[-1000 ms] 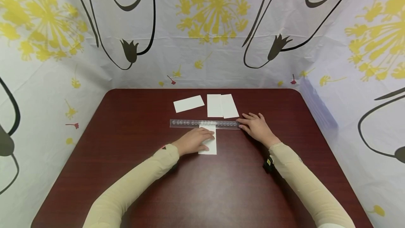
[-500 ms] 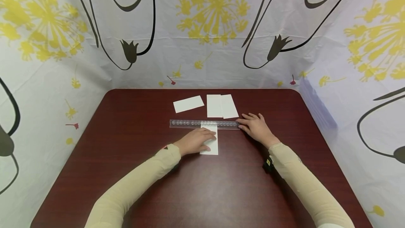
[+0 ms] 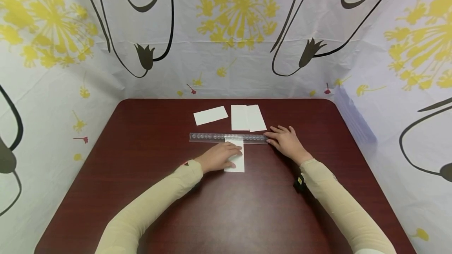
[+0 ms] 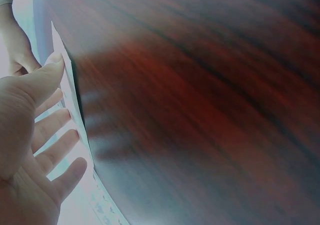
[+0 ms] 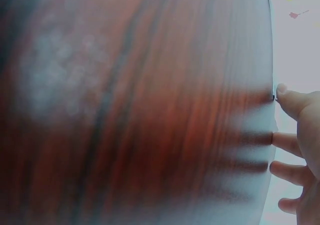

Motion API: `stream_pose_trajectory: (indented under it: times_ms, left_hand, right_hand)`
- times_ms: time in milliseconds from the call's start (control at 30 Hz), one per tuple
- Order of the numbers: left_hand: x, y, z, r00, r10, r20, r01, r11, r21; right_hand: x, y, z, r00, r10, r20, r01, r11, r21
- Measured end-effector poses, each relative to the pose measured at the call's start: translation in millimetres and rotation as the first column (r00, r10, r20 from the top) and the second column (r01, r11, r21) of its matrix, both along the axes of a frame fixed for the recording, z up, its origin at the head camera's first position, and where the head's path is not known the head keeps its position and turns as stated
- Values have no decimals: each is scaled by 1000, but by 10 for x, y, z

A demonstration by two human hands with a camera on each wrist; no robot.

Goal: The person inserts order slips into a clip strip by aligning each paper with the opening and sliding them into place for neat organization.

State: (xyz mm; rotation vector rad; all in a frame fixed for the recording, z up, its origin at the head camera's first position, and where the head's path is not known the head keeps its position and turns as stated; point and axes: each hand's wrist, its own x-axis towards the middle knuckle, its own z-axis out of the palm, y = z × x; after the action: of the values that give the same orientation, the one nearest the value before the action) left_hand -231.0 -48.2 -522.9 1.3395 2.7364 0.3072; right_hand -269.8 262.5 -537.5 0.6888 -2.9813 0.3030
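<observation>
While the left hand (image 3: pixel 217 156) rests on it, fingers loose, the white card (image 3: pixel 239 163) has crept right along the ruler (image 3: pixel 208 138), seemingly being positioned, released fingers of the right hand (image 3: pixel 287 143) touching the ruler's right end.

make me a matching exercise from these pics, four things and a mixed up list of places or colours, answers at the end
1. left hand
2. ruler
3. right hand
4. table

A. dark reddish brown
B. at the ruler's right end
C. on the white card nearest the person
D. clear, see-through

Pairs: 1-C, 2-D, 3-B, 4-A
</observation>
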Motion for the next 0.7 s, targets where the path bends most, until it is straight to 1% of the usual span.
stream_pose_trajectory:
  times_ms: [233,467,700]
  left_hand:
    - [0,36,-5,1000,-9,2,9,1000,3]
    - [9,44,-1,1000,0,5,0,1000,2]
    - [11,54,15,1000,-6,4,6,1000,10]
  right_hand:
    - [3,-12,6,1000,-10,17,9,1000,12]
    - [5,-13,7,1000,-4,2,4,1000,18]
    - [2,-6,9,1000,-8,0,8,1000,19]
